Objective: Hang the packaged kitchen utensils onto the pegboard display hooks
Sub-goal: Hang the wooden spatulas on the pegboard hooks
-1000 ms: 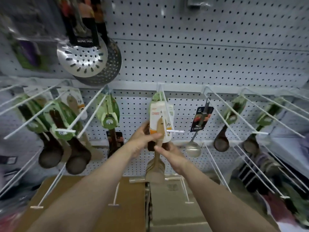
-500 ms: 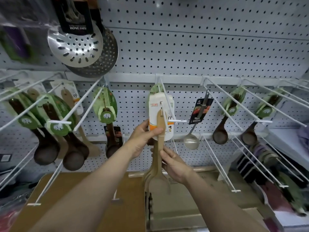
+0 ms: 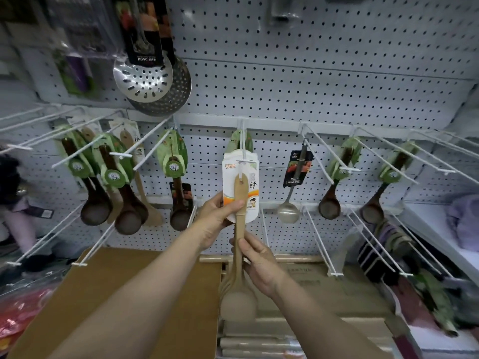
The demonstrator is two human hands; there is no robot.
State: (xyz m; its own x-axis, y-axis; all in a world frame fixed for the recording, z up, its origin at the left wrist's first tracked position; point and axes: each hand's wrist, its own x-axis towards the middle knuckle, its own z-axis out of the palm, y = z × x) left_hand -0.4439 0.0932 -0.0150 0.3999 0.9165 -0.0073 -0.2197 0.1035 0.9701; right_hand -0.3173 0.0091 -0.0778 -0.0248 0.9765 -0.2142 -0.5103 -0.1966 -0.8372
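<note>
Hands meet at the centre of the frame. The left hand (image 3: 216, 220) pinches the lower part of a white and orange card (image 3: 240, 187), thumb across the pale wooden spoon (image 3: 239, 255) fixed to it. The right hand (image 3: 259, 265), just below, curls its fingers round the spoon's handle. The card's top sits at the tip of a white wire hook (image 3: 242, 154) on the pegboard (image 3: 311, 73); whether the hook has passed through the card's hole cannot be told. A green-carded utensil (image 3: 239, 141) hangs behind on the same hook. Left and right of centre hang dark wooden ladles (image 3: 178, 198) on green cards and a steel ladle (image 3: 290, 203). At upper left hang perforated steel skimmers (image 3: 145, 76). Brown cardboard boxes (image 3: 129, 294) fill the lower frame.
</note>
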